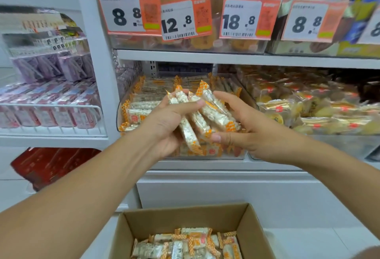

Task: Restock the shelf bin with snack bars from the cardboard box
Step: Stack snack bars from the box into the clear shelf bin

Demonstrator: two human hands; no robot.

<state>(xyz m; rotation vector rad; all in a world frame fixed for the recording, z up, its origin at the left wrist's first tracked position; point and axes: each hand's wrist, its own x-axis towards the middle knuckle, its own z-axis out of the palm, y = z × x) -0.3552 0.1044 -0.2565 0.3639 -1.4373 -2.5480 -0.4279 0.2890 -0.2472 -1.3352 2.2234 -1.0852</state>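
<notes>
Both hands up in front of the clear shelf bin (123, 113), sharing one bunch of snack bars (198, 115), roughly 4–5 by the look of it. Left hand (170, 123) is clenched round the bunch from the left, thumb across the top. Right hand (244, 127) cups it from the right, fingers curled under, thumb on the near end. So the bunch is in the air, just near of and above the bin, not yet in it.

Progress: bin already holds plenty of the same orange-and-clear bars, stacked in rows toward the far side, w/ more piled at the near wall. Cardboard box (253, 236) below, near edge of view, still has a layer of bars left, so I'd say midway, several more handfuls to go.

Orientation: held bars fan slightly, long axes running near-right to far-left, crimped orange ends pointing up and away toward the shelf back. Bars in the bin lie mostly left-right.
</notes>
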